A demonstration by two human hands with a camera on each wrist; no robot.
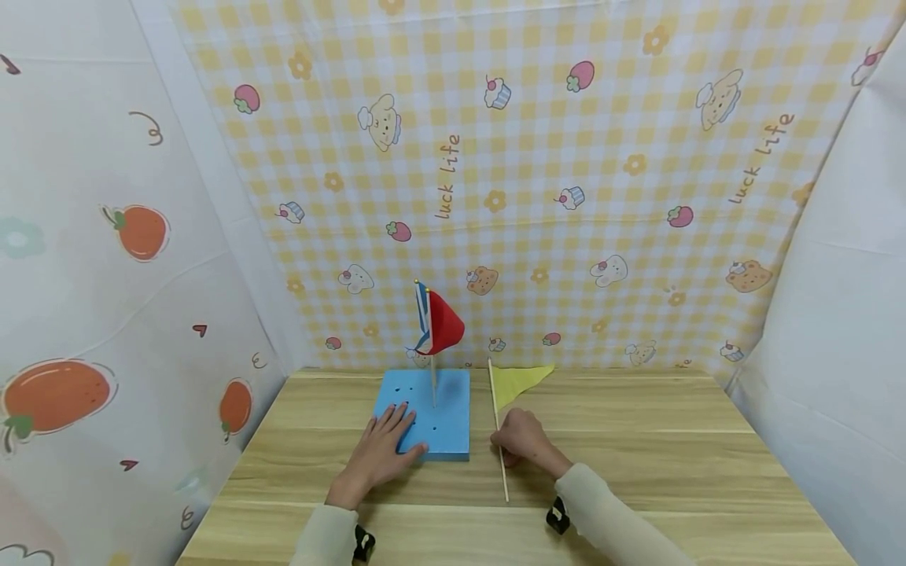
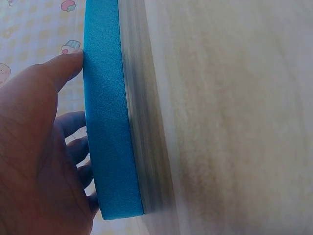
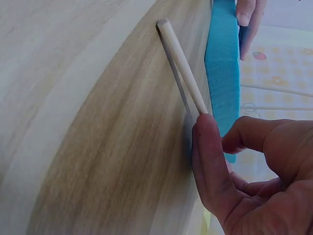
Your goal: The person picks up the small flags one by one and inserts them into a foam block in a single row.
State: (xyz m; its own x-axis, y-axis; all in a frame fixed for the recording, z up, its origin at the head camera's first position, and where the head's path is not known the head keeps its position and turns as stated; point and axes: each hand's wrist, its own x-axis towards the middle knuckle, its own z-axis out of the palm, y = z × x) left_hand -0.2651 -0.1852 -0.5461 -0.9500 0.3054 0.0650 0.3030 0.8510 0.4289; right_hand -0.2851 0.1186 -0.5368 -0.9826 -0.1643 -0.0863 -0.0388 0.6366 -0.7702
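A blue foam board [image 1: 453, 436] with several small holes lies on the table, and my left hand [image 1: 382, 448] rests on its left part with spread fingers. Two small flags stand upright from the board on thin sticks: a red flag [image 1: 444, 324] and, behind it, a blue-and-white flag [image 1: 422, 314]. Right of the board, my right hand [image 1: 522, 437] pinches the wooden stick of a yellow triangular flag [image 1: 520, 384]. In the right wrist view the stick's bare lower end [image 3: 181, 63] sticks out past my fingers, close above the tabletop.
The wooden table [image 1: 637, 440] meets a checked, patterned cloth [image 1: 609, 259] at its back edge. White sheets hang at the left [image 1: 177, 314] and right [image 1: 835, 330].
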